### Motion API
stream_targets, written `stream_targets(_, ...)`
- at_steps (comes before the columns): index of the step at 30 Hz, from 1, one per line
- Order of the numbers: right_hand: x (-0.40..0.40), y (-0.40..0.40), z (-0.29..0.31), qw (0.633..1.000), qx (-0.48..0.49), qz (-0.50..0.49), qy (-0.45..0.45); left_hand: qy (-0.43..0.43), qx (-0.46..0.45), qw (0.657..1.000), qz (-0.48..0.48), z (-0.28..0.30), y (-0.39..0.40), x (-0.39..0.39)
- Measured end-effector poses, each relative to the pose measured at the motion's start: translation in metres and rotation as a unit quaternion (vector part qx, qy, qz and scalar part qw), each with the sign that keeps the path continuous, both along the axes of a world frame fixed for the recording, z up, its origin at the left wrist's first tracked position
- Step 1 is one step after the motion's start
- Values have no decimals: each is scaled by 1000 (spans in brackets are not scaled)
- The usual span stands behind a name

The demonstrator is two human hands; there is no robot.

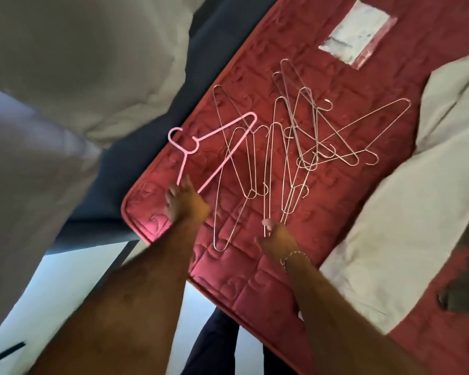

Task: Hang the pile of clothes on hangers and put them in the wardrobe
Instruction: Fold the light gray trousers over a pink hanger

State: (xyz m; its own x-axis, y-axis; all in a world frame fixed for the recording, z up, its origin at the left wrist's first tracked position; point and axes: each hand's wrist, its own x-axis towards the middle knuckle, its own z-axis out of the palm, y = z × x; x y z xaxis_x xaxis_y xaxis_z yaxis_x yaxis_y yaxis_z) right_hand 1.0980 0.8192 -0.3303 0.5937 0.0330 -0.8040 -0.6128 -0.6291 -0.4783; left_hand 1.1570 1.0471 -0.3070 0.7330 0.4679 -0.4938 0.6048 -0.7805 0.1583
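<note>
Where hangers [295, 136] lie tangled, red quilted mattress [255, 288], pale floor [65, 280].

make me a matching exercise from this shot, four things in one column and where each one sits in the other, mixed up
Column 1
1. pink plastic hanger
2. wire hangers
3. white garment
4. plastic packet

Column 2
A. far end of the red mattress, beyond the hangers
B. spread in a tangle across the middle of the mattress
C. near the mattress corner, its end at the left hand
D. along the right side of the mattress

Pairs: 1-C, 2-B, 3-D, 4-A
</note>
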Motion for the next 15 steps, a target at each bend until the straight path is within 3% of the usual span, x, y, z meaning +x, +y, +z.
stream_targets(4,10,16,-11,1000,-11,23,-8,100,-18,994,37,-26,36,0)
stream_targets(8,13,14,-10,998,-17,53,2,84,54,994,-52,-42,40,-15)
stream_targets(11,13,4,-9,999,-13,42,17,103,-5,995,17,-29,25,-18)
stream_targets(15,19,-4,-9,1000,0,-18,24,-46,-30,996,76,6,-8,-45)
